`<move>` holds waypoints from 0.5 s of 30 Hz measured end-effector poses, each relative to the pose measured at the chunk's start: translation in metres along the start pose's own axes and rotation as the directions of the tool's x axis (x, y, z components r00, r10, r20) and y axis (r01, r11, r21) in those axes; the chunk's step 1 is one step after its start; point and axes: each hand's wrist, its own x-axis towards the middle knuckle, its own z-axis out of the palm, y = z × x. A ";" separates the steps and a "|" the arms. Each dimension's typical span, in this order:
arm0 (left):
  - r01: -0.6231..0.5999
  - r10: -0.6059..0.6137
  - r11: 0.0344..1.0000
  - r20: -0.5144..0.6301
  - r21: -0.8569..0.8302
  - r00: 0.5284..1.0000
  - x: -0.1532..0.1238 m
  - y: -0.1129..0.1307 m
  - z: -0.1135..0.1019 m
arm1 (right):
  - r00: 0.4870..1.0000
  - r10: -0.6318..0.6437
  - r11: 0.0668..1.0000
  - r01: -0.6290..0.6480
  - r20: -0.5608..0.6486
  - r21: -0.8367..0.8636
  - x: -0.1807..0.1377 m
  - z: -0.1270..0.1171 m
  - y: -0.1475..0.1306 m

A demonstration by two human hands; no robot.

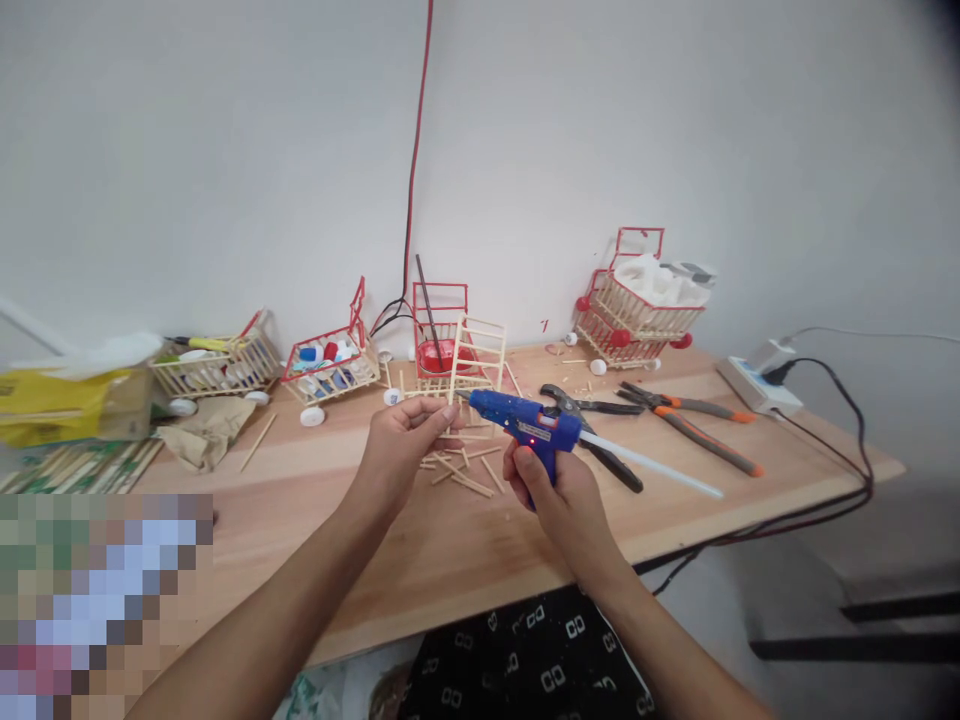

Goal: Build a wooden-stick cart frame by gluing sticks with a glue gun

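My right hand (pixel 559 500) is wrapped round the handle of a blue hot glue gun (pixel 517 415), whose small red light is lit. A long glue stick (pixel 660 468) sticks out of its back end. Between the pinched fingers of my left hand (pixel 409 440) is a small ladder-like frame of pale wooden sticks (pixel 480 350), held upright. The gun's nozzle points left, at the lower part of the frame near my left fingertips; whether it touches is too small to tell. Loose short wooden sticks (pixel 469 478) lie on the table just below.
Along the wall stand small stick carts: one with bottle caps (pixel 330 375), another at left (pixel 217 370), a stacked pair (pixel 630 310) at right. Pliers (pixel 690 425) and black-handled cutters (pixel 592 430) lie right of centre. A power strip (pixel 757 385) with cables sits near the right edge.
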 end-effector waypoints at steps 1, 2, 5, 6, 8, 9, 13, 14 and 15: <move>0.002 -0.002 1.000 -0.001 -0.001 1.000 0.000 0.000 0.000 | 1.000 -0.001 1.000 0.001 -0.004 -0.006 0.000 0.000 0.000; 0.004 -0.004 1.000 -0.001 -0.001 1.000 -0.001 0.001 0.000 | 1.000 0.000 1.000 0.000 -0.004 -0.011 0.000 0.000 0.001; 0.005 -0.005 1.000 -0.004 0.001 1.000 -0.001 0.002 0.001 | 1.000 -0.001 1.000 0.001 0.003 -0.013 0.000 0.000 0.001; 0.006 -0.006 1.000 -0.007 0.000 1.000 -0.001 0.002 0.002 | 1.000 -0.002 1.000 0.002 0.005 -0.014 0.000 0.000 0.001; 0.010 -0.010 1.000 -0.013 -0.004 1.000 -0.001 0.002 0.002 | 1.000 0.000 1.000 0.001 0.006 -0.017 0.000 0.000 0.001; 0.011 -0.011 1.000 -0.015 -0.006 1.000 -0.001 0.003 0.002 | 1.000 0.002 1.000 -0.002 0.006 -0.020 0.000 0.001 0.000; 0.010 -0.010 1.000 -0.012 -0.003 1.000 0.000 0.003 0.002 | 1.000 0.004 0.999 -0.004 0.001 -0.046 0.000 0.001 -0.001; 0.007 -0.007 1.000 -0.007 -0.002 1.000 0.000 0.003 0.002 | 1.000 0.005 0.998 -0.005 0.001 -0.055 0.000 0.000 -0.001; 0.004 -0.004 1.000 -0.003 -0.002 1.000 0.000 0.003 0.002 | 1.000 0.007 0.998 -0.007 0.000 -0.062 0.000 0.000 -0.002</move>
